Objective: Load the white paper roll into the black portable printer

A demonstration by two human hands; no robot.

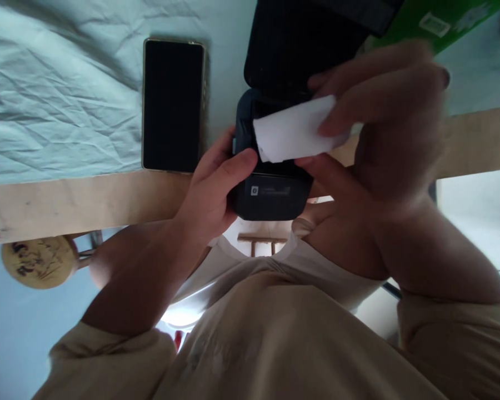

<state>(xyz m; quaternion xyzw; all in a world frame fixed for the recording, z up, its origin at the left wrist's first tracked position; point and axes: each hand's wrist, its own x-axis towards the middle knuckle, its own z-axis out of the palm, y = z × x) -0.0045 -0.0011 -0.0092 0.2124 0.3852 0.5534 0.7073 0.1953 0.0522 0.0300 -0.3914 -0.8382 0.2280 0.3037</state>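
A small black printer-like device [270, 194] with its lid [300, 44] flipped open sits at the near edge of the table. My left hand [214, 189] grips the device's left side, thumb on its top. My right hand [383, 122] pinches a white roll of paper [291, 136] between thumb and fingers, right over the device's open compartment. The hand is blurred.
A dark smartphone [173, 105] lies screen-up on the pale blue cloth [58, 94] left of the device. A green box [441, 22] lies at the far right. The wooden table edge [79, 203] runs across; a round wooden stool [39, 261] stands below left.
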